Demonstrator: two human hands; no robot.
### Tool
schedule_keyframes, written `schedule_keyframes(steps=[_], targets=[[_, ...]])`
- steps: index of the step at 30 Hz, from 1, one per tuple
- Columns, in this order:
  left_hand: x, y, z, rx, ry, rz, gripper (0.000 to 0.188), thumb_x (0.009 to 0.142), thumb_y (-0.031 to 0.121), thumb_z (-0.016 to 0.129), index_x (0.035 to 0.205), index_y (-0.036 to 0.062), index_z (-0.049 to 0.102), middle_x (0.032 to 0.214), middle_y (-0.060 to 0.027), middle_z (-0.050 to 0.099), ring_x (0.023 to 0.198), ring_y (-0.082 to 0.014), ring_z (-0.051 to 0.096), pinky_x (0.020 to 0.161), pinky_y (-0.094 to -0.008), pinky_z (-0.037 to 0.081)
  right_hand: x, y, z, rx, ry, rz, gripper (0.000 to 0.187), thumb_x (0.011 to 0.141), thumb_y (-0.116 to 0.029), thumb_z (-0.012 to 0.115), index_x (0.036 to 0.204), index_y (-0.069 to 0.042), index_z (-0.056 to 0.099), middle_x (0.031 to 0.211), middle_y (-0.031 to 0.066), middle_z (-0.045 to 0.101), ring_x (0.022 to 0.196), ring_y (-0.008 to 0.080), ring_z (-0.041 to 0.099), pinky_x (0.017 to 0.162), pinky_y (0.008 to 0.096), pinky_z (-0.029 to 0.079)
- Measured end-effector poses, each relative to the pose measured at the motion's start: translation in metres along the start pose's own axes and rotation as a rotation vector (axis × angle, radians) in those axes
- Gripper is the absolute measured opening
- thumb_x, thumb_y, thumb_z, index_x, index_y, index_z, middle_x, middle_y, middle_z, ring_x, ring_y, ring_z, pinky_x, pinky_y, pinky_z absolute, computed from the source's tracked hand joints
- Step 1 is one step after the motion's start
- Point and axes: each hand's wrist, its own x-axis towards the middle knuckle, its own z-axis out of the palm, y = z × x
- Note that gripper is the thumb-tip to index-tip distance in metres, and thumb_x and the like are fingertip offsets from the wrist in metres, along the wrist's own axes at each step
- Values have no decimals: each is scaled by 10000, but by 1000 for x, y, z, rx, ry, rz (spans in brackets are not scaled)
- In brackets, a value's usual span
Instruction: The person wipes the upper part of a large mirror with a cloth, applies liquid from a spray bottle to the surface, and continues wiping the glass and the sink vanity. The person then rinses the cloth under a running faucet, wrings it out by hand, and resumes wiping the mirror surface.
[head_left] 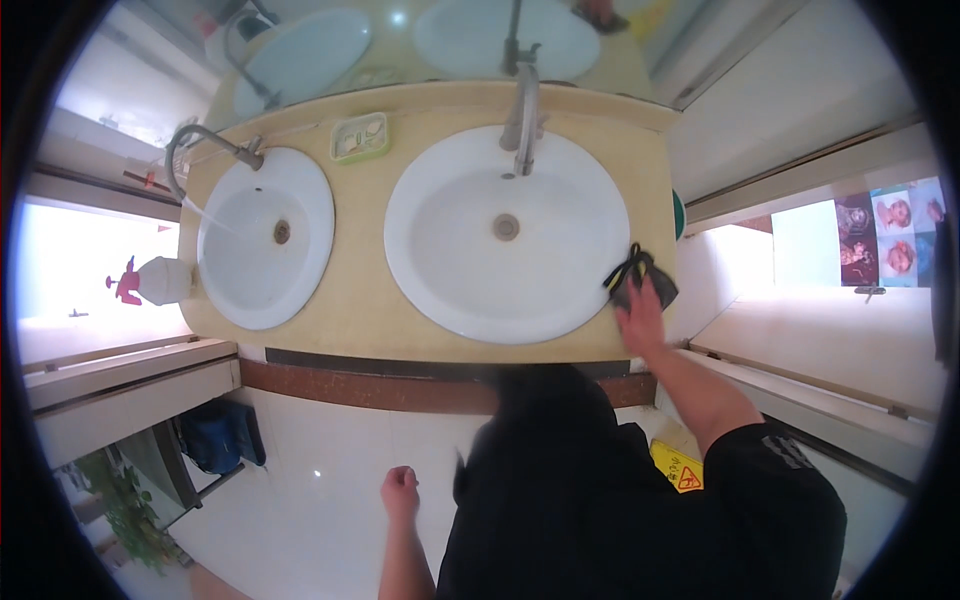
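My right hand (643, 312) presses down on a folded dark grey cloth (650, 282) with black and yellow edging. The cloth lies on the beige counter (358, 250) at its right end, against the rim of the larger white washbasin (450, 295). Its fingers rest over the cloth's near part. Down by my side, above the floor, my left hand (401, 487) hangs with its fingers curled in and nothing visible in them. A metal tap (525, 120) stands at the back of the larger basin.
To the left is a smaller washbasin (235, 270); a pale streak like water leaves its curved tap (205, 135). A green soap dish (360, 138) sits between the basins. A white spray bottle (160, 280) with a red head stands far left. A yellow floor sign (678, 466) is behind me.
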Motion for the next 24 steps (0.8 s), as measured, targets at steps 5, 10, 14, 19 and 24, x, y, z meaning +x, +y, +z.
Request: schedule_keyframes(steps=[5,10,14,19,24], targets=[[-18,40,25,-44,-51,-52,179,884,184,616,926,16,663,748,-97,695,695,-187,678,676,-322,529,162,0,-24,116,265,20,593,950,-323,494,1450,-42,343,1468,301,311,1373,402,312,1119,474,268],[-42,85,56,2,-91,-86,160,875,166,612,920,21,662,755,-106,695,712,-198,686,681,-329,535,267,-105,-50,-81,167,-291,592,953,-332,507,1426,-10,355,1483,281,298,1404,383,267,1141,447,239],[-49,99,71,34,-127,-50,152,874,165,618,925,30,666,753,-104,694,715,-202,685,681,-335,536,260,-112,-47,-61,95,-528,614,956,-322,499,1467,-48,298,1515,247,266,1440,350,205,1171,447,182],[-28,121,76,100,-131,2,147,876,147,623,938,20,663,752,-102,689,704,-197,679,679,-340,540,167,-11,-51,-35,-47,-394,660,929,-310,540,1488,-83,272,1508,260,268,1430,362,224,1159,460,210],[-27,120,78,-113,-84,-173,179,896,152,604,954,-12,646,780,-109,692,691,-185,676,676,-317,537,165,-2,-57,43,-62,-302,657,922,-307,557,1472,-56,300,1494,286,272,1403,402,257,1152,468,221]])
